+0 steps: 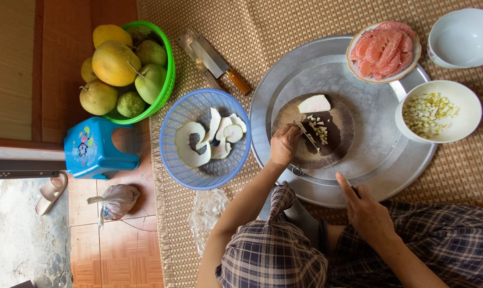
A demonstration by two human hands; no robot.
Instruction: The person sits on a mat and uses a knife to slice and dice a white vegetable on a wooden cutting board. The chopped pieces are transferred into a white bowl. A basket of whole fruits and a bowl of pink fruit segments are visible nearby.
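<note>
A woven mat covers the floor, and on it lies a large round metal tray. On the tray sits a dark round cutting board. To the left of the tray stand 2 baskets: a green one filled with whole yellow and green fruits, and a blue one holding curved pieces of peel. 3 bowls ring the tray's far right side: one with pink pomelo segments, one with small diced bits, one bare white. A cleaver lies on the mat between the green basket and the tray. The right hand is closed around the handle of a knife, whose blade reaches across the board. The left hand is curled, fingertips pressing a piece of fruit down under the blade. A white wedge of fruit and a few cut cubes rest on the board just beyond.
</note>
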